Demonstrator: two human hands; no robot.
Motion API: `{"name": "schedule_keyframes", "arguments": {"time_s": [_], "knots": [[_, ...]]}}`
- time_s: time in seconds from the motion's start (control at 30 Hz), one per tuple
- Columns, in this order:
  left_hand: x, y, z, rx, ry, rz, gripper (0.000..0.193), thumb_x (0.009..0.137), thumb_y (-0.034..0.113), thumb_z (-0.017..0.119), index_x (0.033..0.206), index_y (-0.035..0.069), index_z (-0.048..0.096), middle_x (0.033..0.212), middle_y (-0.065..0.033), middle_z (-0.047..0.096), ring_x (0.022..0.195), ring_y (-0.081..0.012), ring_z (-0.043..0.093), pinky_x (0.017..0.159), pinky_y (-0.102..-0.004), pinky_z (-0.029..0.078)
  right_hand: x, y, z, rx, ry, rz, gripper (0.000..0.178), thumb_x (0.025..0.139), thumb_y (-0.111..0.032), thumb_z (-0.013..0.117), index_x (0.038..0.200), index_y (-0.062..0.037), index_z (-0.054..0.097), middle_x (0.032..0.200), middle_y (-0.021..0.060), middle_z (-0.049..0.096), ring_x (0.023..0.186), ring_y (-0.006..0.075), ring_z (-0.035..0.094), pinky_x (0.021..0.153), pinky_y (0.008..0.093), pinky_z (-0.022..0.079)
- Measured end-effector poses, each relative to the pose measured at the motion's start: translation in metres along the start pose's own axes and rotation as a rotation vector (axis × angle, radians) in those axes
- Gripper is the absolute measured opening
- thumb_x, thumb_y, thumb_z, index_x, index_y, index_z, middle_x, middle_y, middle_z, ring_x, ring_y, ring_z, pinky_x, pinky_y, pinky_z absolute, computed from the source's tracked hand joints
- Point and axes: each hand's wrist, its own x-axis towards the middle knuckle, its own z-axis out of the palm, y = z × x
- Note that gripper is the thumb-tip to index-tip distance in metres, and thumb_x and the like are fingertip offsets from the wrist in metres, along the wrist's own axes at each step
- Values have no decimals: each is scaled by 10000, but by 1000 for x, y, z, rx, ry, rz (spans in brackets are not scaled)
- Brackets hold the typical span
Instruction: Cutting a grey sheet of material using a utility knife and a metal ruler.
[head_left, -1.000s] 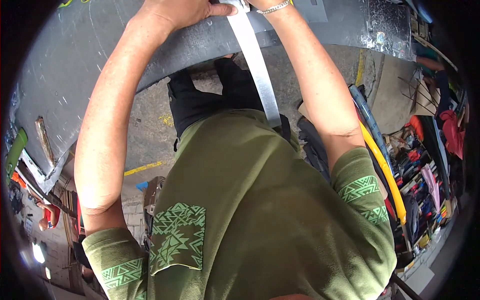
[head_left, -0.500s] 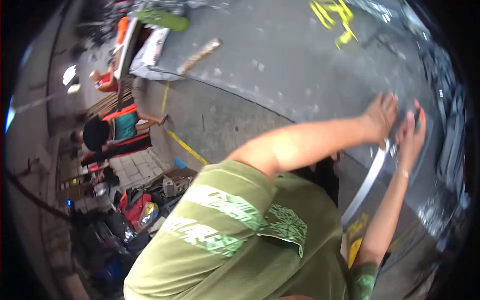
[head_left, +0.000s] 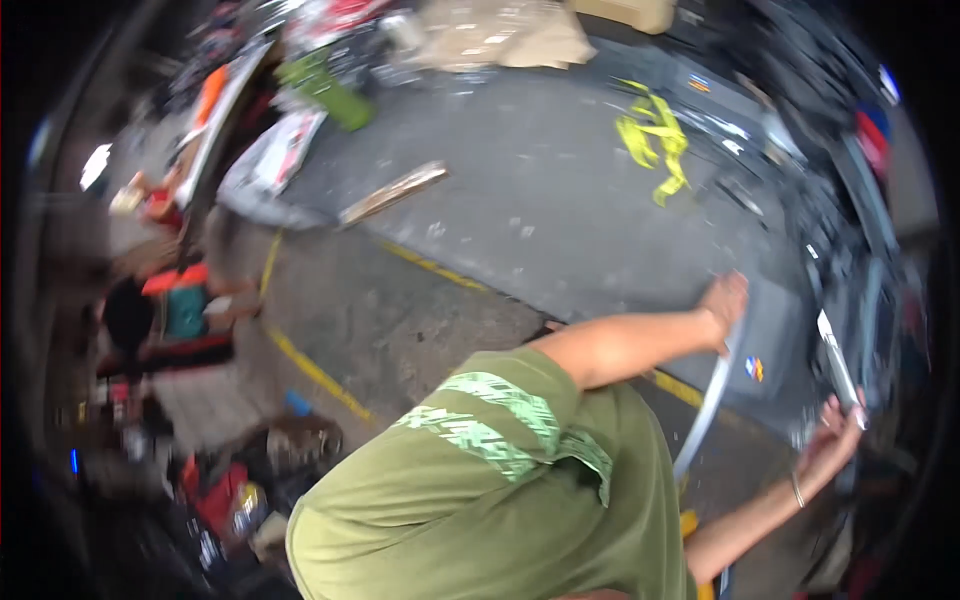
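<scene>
My left hand (head_left: pixel 728 302) is low over the grey sheet material (head_left: pixel 520 200) on the right, its blurred fingers closed at the upper end of a long, narrow silvery strip (head_left: pixel 706 412). The strip runs back past the sheet's near edge toward my body. Farther right, my right hand (head_left: pixel 835 438) grips a utility knife (head_left: pixel 838 362) with a silver handle. Its pointed blade is tilted up and away from me, apart from the sheet. A small blue and orange sticker (head_left: pixel 754 369) shows on the sheet between my hands.
A tangled yellow-green strap (head_left: pixel 655 140), a brown wrapped stick (head_left: pixel 395 193) and a green roll (head_left: pixel 328 90) lie across the sheet. Brown paper (head_left: pixel 505 40) is at the far edge. Dark folded material (head_left: pixel 860 200) crowds the right. Another person (head_left: pixel 180 305) sits at left beyond yellow floor lines.
My hands have come apart: the right moved back and to the right with the knife raised, the left slid nearer and slightly left. The whole view has shifted.
</scene>
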Motion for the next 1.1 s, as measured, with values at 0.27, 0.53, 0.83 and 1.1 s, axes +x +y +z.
{"name": "schedule_keyframes", "arguments": {"time_s": [0.27,0.53,0.83,1.1], "knots": [[-23,-46,-18,-10,46,166,1247,775,801,668,1589,-59,276,1667,-258,236,1564,-402,179,1231,-539,230,-176,125,18,763,-129,360,415,922,1,686,1279,-144,531,1134,112,635,983,241,677,816,364,574],[-23,-50,-12,11,39,219,1190,804,750,686,1593,-45,285,1660,-262,252,1550,-416,180,1215,-531,233,-240,126,65,560,-53,408,144,920,-115,671,1011,-123,559,912,39,566,658,131,482,595,289,425],[-37,-96,21,-244,356,452,808,978,579,567,1537,16,419,1660,-171,318,1574,-313,220,1293,-460,153,-223,128,28,-806,114,247,365,1004,-320,659,1229,-35,698,1018,91,758,1029,209,697,917,345,512],[-38,-98,24,-209,414,444,785,966,595,582,1501,32,468,1632,-161,374,1552,-311,280,1285,-472,185,-148,169,12,-1082,24,14,457,941,-453,696,1106,-29,729,1096,235,711,1124,420,640,961,455,511]]}}
